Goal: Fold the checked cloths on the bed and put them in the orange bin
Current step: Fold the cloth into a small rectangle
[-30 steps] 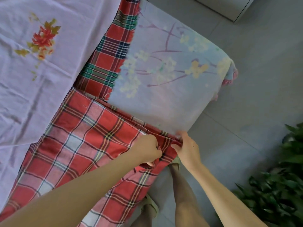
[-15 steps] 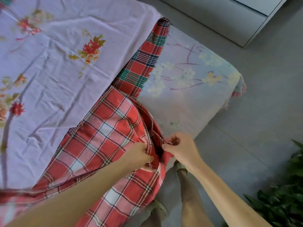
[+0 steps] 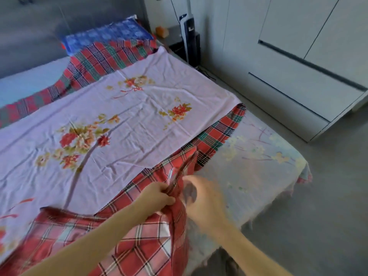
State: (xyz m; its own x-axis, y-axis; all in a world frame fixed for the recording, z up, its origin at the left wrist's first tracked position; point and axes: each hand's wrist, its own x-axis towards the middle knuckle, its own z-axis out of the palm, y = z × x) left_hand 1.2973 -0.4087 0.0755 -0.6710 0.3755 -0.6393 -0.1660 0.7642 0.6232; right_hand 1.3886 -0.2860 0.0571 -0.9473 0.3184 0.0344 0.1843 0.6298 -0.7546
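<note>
At the near edge of the bed (image 3: 258, 186), your left hand (image 3: 157, 198) clamps the red checked cloth (image 3: 139, 246), bunched, no longer flat; your right hand (image 3: 203, 198) blurs, its grip unclear. Folding barely begins; a second checked cloth (image 3: 219, 134) lies beyond.

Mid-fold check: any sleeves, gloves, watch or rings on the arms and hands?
Left forearm and right forearm are bare, no sleeve in frame. No gloves on the left hand or right hand, no watch or bracelet at either wrist. No ring shows on the left; the right is motion-blurred, so a ring there cannot be ruled out.
</note>
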